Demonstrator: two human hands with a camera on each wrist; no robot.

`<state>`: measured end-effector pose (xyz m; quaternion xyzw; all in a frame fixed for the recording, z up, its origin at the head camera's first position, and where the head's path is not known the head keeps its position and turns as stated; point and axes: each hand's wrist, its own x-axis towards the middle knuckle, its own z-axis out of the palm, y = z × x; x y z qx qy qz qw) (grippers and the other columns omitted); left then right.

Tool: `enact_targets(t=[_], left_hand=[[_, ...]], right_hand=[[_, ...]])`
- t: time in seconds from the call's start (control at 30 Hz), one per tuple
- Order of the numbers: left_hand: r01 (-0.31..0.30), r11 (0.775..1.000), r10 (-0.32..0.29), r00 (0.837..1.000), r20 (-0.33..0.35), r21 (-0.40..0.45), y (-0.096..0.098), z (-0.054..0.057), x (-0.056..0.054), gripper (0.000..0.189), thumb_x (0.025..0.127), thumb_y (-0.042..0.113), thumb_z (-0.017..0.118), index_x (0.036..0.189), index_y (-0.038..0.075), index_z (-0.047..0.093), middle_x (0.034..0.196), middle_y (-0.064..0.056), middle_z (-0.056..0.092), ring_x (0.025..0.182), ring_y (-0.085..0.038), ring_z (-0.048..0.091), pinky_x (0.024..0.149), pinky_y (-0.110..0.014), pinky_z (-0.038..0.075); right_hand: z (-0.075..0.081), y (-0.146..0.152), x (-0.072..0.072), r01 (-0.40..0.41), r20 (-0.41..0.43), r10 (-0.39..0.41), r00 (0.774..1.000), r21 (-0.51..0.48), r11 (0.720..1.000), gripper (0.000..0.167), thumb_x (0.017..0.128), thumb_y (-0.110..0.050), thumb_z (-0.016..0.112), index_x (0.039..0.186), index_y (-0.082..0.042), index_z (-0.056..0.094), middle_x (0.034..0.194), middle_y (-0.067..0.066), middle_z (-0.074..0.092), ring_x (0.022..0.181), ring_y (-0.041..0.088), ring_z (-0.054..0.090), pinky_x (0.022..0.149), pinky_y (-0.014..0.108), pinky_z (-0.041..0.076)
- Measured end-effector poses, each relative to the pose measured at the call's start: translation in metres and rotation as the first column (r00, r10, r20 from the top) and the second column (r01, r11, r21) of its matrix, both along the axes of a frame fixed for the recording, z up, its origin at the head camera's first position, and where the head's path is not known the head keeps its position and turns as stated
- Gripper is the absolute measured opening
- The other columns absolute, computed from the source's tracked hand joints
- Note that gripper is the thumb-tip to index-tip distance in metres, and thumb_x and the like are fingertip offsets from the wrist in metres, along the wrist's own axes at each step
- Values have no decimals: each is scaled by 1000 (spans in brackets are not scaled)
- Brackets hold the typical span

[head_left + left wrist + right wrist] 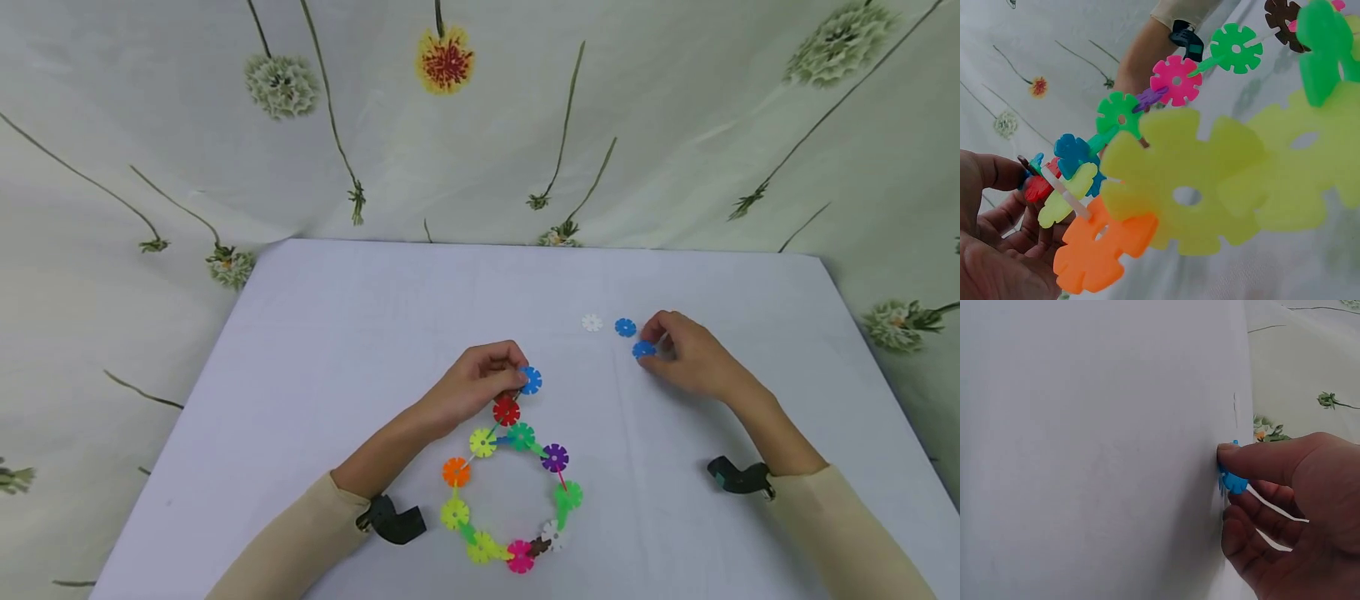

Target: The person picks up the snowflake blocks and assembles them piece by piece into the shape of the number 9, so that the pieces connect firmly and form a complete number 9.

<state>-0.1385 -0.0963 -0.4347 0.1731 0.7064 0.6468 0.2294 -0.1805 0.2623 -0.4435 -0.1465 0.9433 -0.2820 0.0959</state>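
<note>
My left hand (483, 379) pinches a blue notched snowflake disc (532, 381) at the top of a ring of interlocked plastic discs. Just below the fingers is a red disc (506, 411), joined to a yellow disc (483, 442). Around the ring run orange (456, 472), pink (521, 557), purple (555, 457) and green discs. Close up in the left wrist view, the orange disc (1104, 244) hangs near the left hand (997, 231). On the right, my right hand (690, 354) pinches a loose blue disc (643, 349) by its edge, between thumb and fingers (1254, 459).
Left of the right hand lie another blue disc (626, 327) and a white disc (592, 322) on the white-covered table (375, 300). A flower-print cloth (480, 150) stands behind the table's far edge. Black wrist cameras (393, 521) sit at both sleeves.
</note>
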Motion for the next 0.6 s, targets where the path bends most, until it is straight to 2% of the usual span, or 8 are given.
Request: enact_targets(t=[0.1,0.23,0.33,0.47,0.6], left_hand=[[3,1000,-3,1000,-1,-4,1,0,0,11,105,11,60,110,3,66,89,-14,63,75,-11,57,73,-20,53],[7,1000,-7,1000,-10,4,1,-1,-1,12,106,11,59,108,1,65,87,-7,61,77,-12,57,72,-20,52],[9,1000,-9,1000,-13,9,2,-1,-1,13,107,12,58,107,0,64,86,-3,60,78,-13,57,73,-21,51],[6,1000,-6,1000,9,11,2,1,0,14,108,13,58,107,0,64,85,-1,61,77,-13,57,71,-21,51],[-4,1000,4,999,34,11,2,1,0,14,107,14,58,107,1,64,85,0,62,76,-13,58,70,-21,52]], right_hand=[[0,-4,1,-10,-23,8,1000,-67,998,20,99,-11,75,115,-7,64,110,11,72,100,24,68,89,31,55],[1,-17,7,-48,-75,36,997,-175,983,14,100,-11,76,109,-10,66,103,5,74,94,16,70,82,18,55],[2,-29,13,-89,-93,66,994,-270,959,13,99,-10,76,107,-11,66,99,3,73,91,12,71,80,17,58],[7,-46,23,-140,-86,116,990,-384,913,13,99,-9,77,106,-11,67,97,2,73,89,11,73,82,20,61],[14,-62,32,-174,-85,152,985,-446,878,13,98,-8,77,106,-13,68,99,1,72,90,12,73,87,21,62]])
